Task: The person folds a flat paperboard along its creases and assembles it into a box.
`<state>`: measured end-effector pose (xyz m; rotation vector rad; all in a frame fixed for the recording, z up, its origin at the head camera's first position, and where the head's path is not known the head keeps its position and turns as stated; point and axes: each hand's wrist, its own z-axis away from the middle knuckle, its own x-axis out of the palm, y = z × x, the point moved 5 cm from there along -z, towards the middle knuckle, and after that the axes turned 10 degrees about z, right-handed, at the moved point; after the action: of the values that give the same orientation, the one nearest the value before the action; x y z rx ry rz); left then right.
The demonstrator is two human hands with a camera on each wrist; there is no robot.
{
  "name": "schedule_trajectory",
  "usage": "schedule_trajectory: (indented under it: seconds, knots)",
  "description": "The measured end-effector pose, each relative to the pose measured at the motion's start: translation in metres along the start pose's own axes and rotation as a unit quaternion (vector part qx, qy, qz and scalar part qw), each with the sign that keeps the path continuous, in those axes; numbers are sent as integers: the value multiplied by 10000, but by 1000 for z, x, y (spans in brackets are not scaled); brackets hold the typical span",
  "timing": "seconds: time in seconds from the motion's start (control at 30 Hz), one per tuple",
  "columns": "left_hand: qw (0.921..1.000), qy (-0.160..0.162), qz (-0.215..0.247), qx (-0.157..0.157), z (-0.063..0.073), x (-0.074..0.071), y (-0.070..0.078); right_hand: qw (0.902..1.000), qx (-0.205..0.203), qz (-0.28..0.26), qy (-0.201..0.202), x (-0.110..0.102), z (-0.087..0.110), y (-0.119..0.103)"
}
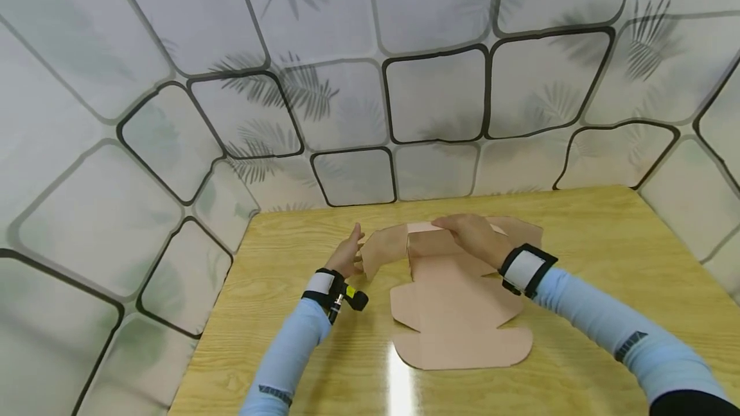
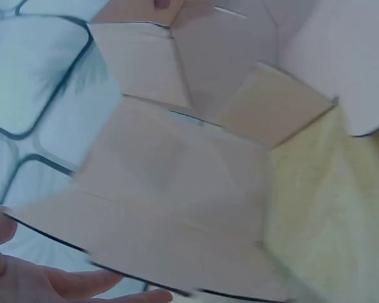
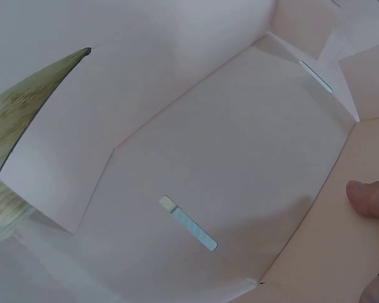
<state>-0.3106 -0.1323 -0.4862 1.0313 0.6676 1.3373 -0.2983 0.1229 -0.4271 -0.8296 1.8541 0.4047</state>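
Observation:
A flat-cut cardboard box (image 1: 457, 320) lies on the table, its far part folded upright. My left hand (image 1: 347, 254) is at the outer edge of the raised left side flap (image 1: 386, 246). In the left wrist view, straight fingers (image 2: 82, 283) touch that flap's edge from outside, the thumb close to its corner. My right hand (image 1: 476, 239) grips the box's raised far panel near the top. In the right wrist view, its thumb (image 3: 371, 199) presses on the panel's inner face; most other fingers are hidden. Two narrow slots show along the folded part.
The box stands on a light wood-grain table (image 1: 289, 313). Behind and to the left hangs a pale curtain (image 1: 433, 95) with dark rounded outlines and leaf prints. Further right flaps (image 1: 520, 230) of the box spread out behind the right hand.

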Motion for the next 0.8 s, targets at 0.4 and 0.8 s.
schedule_trajectory:
  seconds: [0.4, 0.8]
  knots:
    - [9762, -179, 2077, -591, 24, 28, 0, 9943, 794, -458, -549, 16, 24, -10]
    - [9933, -1060, -267, -383, 13, 31, -20, 9987, 450, 233, 101, 15, 23, -12]
